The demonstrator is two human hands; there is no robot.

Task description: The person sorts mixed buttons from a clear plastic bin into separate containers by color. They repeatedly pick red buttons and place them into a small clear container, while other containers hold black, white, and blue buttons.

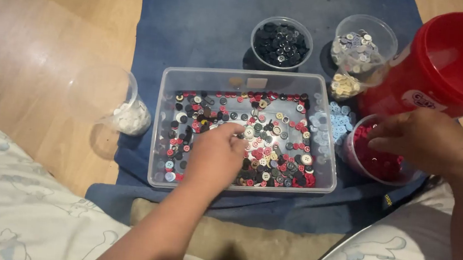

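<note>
A clear rectangular plastic tray (159,140) holds several mixed buttons (275,145) in red, black, white and grey. My left hand (215,153) reaches into the tray, fingertips down on the buttons near its middle. My right hand (417,142) hovers over a clear cup of red buttons (376,162) to the right of the tray, fingers curled at the cup's rim. Whether either hand pinches a button is hidden by the fingers.
A cup of black buttons (281,42) and a cup of grey and cream buttons (358,52) stand behind the tray. A red bucket (449,62) lies tilted at the right. Light blue buttons (339,120) sit beside the tray. A cup of white buttons (127,112) lies at the left on the wooden floor (43,46).
</note>
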